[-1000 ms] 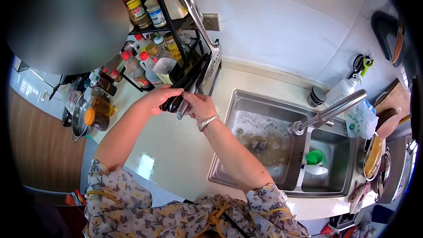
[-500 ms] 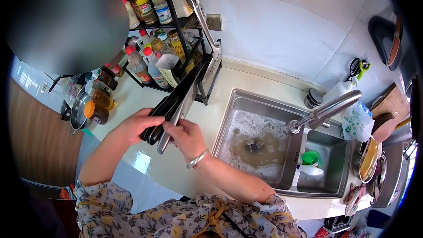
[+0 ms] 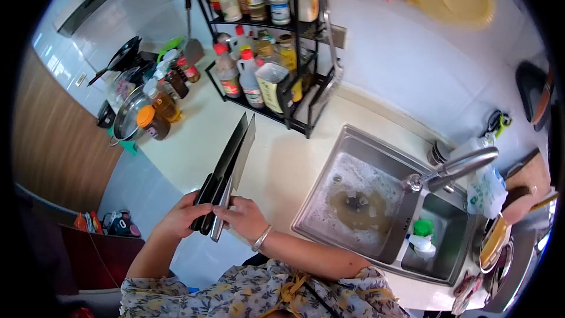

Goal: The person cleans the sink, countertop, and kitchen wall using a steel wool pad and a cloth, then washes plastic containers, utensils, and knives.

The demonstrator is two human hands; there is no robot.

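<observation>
In my left hand (image 3: 187, 217) are black-handled kitchen knives (image 3: 226, 156), gripped by their handles with the blades pointing up and away from me. My right hand (image 3: 246, 219), with a silver bangle at the wrist, has its fingers closed on the metal handle of a broad-bladed cleaver (image 3: 241, 162). The cleaver lies right alongside the black knives, and both hands almost meet at the handles. How many black knives there are I cannot tell, since they overlap. Below the blades is the pale countertop (image 3: 276, 171).
A black rack (image 3: 257, 114) of seasoning bottles stands behind the blades. To the right is a double sink (image 3: 321, 200) with soapy, murky water and a faucet (image 3: 462, 168) over it. Jars (image 3: 154, 122) and a metal pot (image 3: 128, 119) stand at the left.
Both hands have drawn the knives and the cleaver back from the rack, toward my body. The view has shifted, so the rack and sink appear lower and further right.
</observation>
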